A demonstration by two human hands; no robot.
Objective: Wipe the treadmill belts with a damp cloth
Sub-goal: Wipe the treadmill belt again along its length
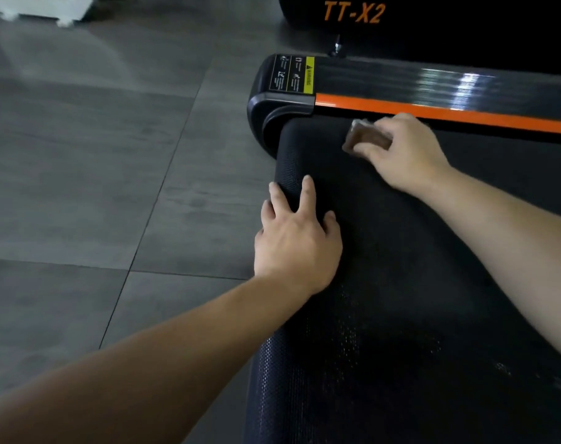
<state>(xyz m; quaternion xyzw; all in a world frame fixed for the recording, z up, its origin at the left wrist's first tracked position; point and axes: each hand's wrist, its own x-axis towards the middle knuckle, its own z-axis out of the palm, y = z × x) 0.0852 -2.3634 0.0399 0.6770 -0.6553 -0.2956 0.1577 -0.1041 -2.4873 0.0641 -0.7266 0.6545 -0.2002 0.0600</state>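
Note:
The black textured treadmill belt (401, 283) fills the right half of the head view, curving over its rear roller at the left. My right hand (404, 152) grips a small brown folded cloth (359, 137) and presses it on the belt near the far side rail. Over the belt's rounded rear edge lies my left hand (297, 238), fingers spread and curving over the roller. Part of the cloth is hidden under my fingers.
A black side rail with an orange stripe (449, 113) and a yellow warning label (293, 75) borders the belt's far side. Beyond it stands another black machine marked TT-X2 (353, 12). Grey tiled floor (96, 155) stretches to the left.

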